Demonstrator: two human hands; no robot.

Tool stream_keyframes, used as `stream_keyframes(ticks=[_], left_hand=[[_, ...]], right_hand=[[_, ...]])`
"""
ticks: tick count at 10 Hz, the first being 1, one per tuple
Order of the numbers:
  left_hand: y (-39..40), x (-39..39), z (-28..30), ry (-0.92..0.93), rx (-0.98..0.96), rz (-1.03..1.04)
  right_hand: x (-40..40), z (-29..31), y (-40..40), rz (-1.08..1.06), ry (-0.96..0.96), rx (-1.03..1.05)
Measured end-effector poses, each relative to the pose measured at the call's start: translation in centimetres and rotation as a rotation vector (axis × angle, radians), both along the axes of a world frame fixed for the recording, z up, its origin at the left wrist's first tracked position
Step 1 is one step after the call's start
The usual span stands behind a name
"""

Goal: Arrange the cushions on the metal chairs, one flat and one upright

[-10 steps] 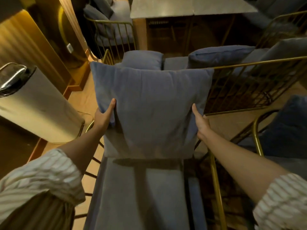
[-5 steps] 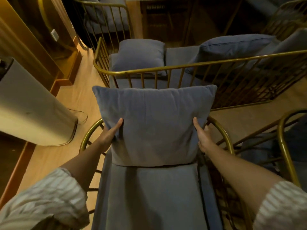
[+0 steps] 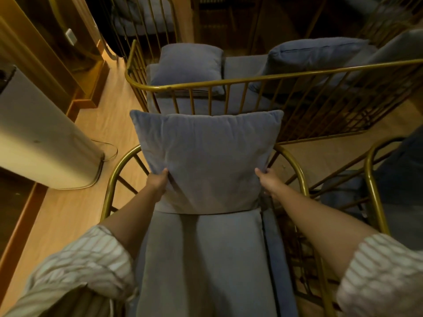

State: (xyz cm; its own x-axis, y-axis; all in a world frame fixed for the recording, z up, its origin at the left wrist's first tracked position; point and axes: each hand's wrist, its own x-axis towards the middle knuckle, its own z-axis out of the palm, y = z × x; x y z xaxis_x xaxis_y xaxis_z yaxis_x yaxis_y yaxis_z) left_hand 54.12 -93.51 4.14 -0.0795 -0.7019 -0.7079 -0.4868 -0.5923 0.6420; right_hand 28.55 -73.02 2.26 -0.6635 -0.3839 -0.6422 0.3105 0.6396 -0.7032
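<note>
- Left hand (image 3: 158,183) grips the lower left edge of the upright cushion (image 3: 207,161), thumb on the front face, the other fingers hidden behind the fabric.
- Right hand (image 3: 269,180) clasps the lower right edge of the same cushion in the same way, thumb forward.
- Both forearms reach up from the bottom corners of the frame, each ending in a striped sleeve (image 3: 87,261) pushed back from the wrist.
- At the centre of the frame the grey-blue cushion stands on its lower edge, leaning against the curved back of the metal chair (image 3: 295,165).
- Its bottom edge touches the rear of the flat seat cushion (image 3: 206,259), which fills the chair seat in the lower middle of the frame.
- Above it, in the upper half of the frame, a second gold metal frame (image 3: 251,78) encloses more seating, with another cushion (image 3: 187,65) upright at its left end and a darker cushion (image 3: 309,56) to the right.
- At the right edge a further gold chair rail (image 3: 372,179) curves around dark blue upholstery.
- At the left edge a pale rounded appliance (image 3: 39,138) stands on the wooden floor (image 3: 68,209), a thin cord looping beside its base.
</note>
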Motion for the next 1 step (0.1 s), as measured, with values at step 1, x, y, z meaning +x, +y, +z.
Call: stream_keyframes(ticks=[1], left_hand=[[2.92,1.49,1.11,-0.006,0.015,-0.07]], right_hand=[[1.17,1.54,2.07,0.073,0.045,0.019]])
